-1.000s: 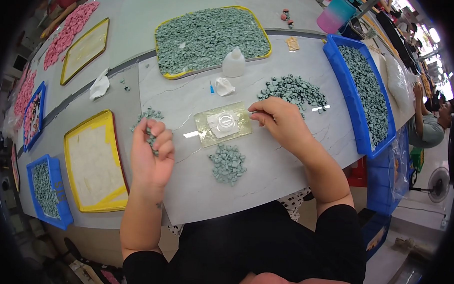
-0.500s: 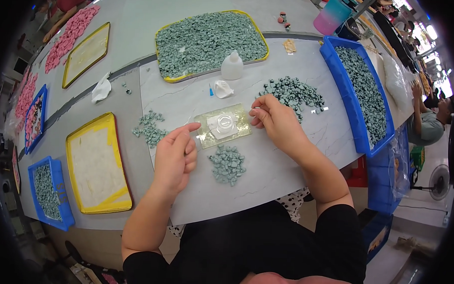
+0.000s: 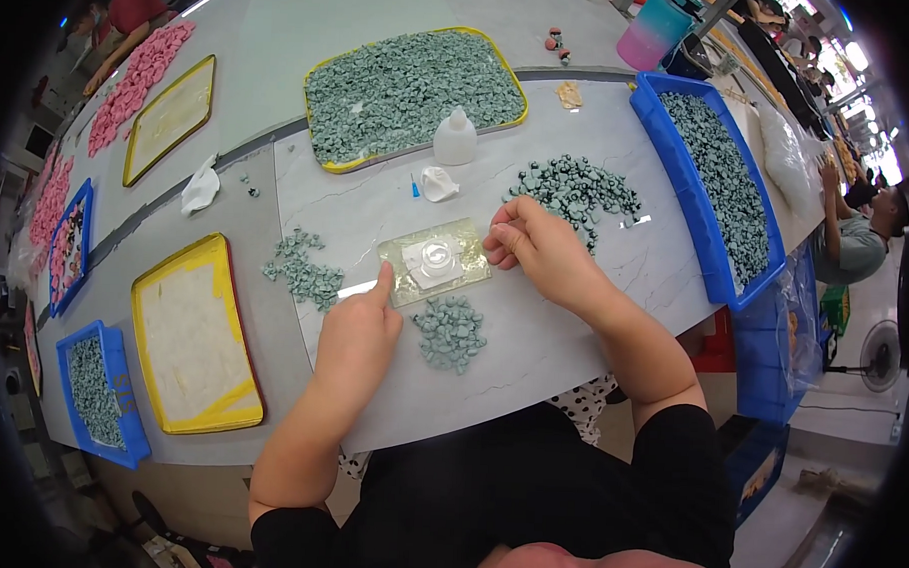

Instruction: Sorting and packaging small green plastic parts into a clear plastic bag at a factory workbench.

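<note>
A translucent yellow-green slab (image 3: 470,276) lies flat on the table before me. On it sits a white sheet with a round, ringed white piece (image 3: 437,256). My left hand (image 3: 358,331) points its index finger up along the slab's left edge; the other fingers are curled, and whatever they hold is hidden. At the slab's right side my right hand (image 3: 536,245) has thumb and fingertips pinched together; I cannot make out anything between them. Small grey-green pieces form a pile (image 3: 449,334) just below the slab and another pile (image 3: 305,269) left of it.
Dark-and-green pieces (image 3: 578,193) are heaped beyond my right hand. A white squeeze bottle (image 3: 456,139), a blue needle tip (image 3: 415,186) and crumpled white tissue (image 3: 439,184) stand behind the slab. Farther out are a full yellow-rimmed tray (image 3: 411,92), a blue bin (image 3: 713,183) and another yellow-rimmed tray (image 3: 197,335).
My left hand has shifted down and slightly right, its index finger turning from pointing right to pointing up at the slab's edge. My right hand has moved slightly down and left, still pinched.
</note>
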The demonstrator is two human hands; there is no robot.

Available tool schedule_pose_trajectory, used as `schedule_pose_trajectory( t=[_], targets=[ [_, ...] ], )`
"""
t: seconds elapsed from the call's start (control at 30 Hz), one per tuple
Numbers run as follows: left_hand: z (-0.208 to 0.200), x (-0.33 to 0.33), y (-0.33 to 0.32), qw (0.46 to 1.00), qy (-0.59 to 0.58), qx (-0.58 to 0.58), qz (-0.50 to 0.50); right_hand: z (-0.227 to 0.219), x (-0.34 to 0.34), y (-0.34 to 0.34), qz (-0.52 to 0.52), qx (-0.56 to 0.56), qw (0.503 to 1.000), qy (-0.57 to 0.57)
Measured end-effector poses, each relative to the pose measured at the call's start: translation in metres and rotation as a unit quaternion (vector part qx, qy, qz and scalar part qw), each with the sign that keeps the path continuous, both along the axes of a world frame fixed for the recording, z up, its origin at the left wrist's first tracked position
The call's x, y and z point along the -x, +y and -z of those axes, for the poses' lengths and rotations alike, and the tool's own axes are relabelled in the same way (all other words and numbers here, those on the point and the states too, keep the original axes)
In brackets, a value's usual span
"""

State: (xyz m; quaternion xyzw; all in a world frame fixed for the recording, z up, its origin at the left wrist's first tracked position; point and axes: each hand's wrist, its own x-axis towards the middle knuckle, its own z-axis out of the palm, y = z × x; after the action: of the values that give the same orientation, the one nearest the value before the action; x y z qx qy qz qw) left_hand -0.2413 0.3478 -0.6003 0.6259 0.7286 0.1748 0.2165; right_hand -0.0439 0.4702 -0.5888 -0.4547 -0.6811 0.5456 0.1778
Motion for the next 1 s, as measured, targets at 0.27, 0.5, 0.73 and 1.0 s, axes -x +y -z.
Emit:
schedule_pose_trajectory(
  t=[0.27, 0.5, 0.73, 1.0],
  targets=[
    [-0.006, 0.010, -0.011, 1.000, 0.019, -0.011, -0.001, -0.006, 0.010, -0.012, -0.020, 0.014, 1.000, 0.003],
    [-0.017, 0.028, -0.012, 0.964, -0.207, -0.076, -0.146, -0.001, 0.024, -0.022, -0.021, -0.149, 0.988, -0.023],
    [-0.014, 0.041, -0.004, 0.668, -0.708, 0.054, -0.223, 0.011, 0.024, -0.019, -0.077, -0.288, 0.954, -0.020],
    [-0.009, 0.036, 0.002, 0.608, -0.758, 0.031, -0.234, 0.018, 0.022, -0.011, -0.083, -0.332, 0.939, -0.028]
  ],
)
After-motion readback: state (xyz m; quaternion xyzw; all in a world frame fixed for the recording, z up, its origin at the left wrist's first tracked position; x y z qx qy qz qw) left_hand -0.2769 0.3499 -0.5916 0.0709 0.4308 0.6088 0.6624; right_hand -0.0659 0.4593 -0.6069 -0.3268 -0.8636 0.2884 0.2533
